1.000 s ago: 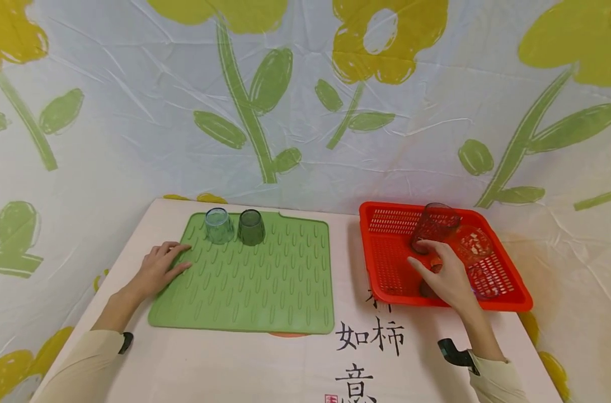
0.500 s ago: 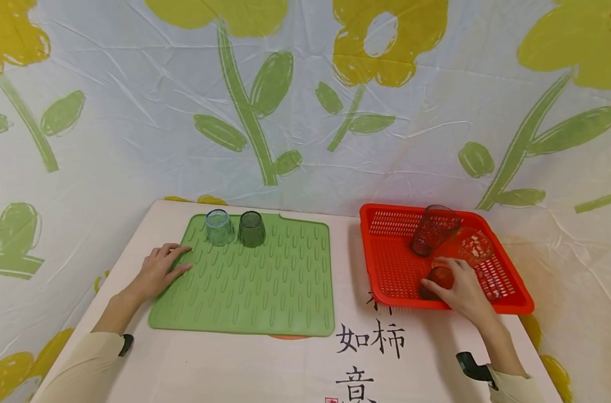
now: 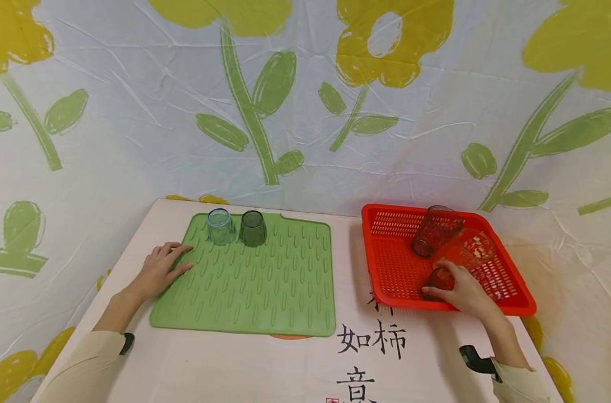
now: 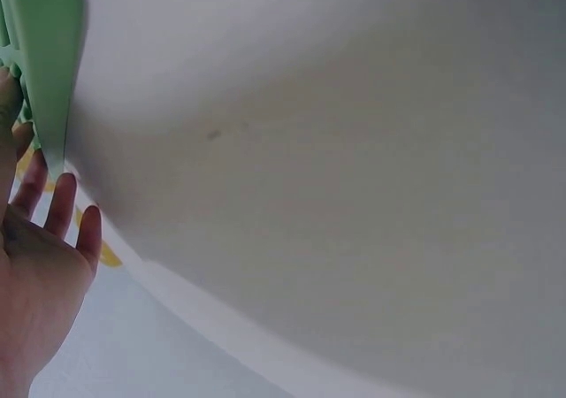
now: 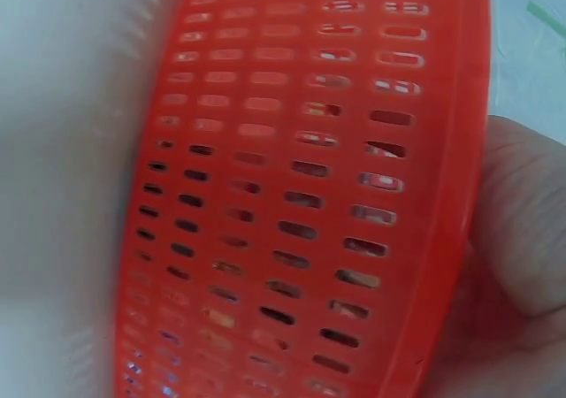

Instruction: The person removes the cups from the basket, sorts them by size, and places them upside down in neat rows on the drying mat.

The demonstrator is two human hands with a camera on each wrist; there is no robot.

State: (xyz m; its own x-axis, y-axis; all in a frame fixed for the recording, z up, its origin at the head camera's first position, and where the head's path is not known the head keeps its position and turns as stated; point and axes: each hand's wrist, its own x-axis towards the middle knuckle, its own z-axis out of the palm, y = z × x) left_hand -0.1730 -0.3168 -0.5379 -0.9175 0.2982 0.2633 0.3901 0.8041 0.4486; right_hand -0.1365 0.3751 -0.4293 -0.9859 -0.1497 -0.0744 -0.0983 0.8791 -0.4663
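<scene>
My right hand [image 3: 464,288] reaches over the near rim of the red plastic basket [image 3: 370,257] and grips a dark drinking glass [image 3: 440,279], thumb on its left side and fingers across its far side. In the right wrist view the slotted basket wall [image 5: 433,195] hides the glass and most fingers. My left hand [image 3: 156,274] rests at the left edge of the green ribbed mat [image 3: 275,280], fingers relaxed. A light blue glass [image 3: 221,228] and a dark grey glass [image 3: 253,230] stand side by side at the mat's back left.
A taller dark glass [image 3: 436,232] leans in the basket's back part. A clear patterned glass [image 3: 476,246] lies to its right, with another patterned piece [image 3: 488,282] nearer the front. Behind the white table [image 3: 225,364] hangs a flower-print cloth [image 3: 310,112].
My right hand has moved down and slightly right from above the basket's middle, and its fingers have closed around the dark glass near the front. The left hand has stayed in place.
</scene>
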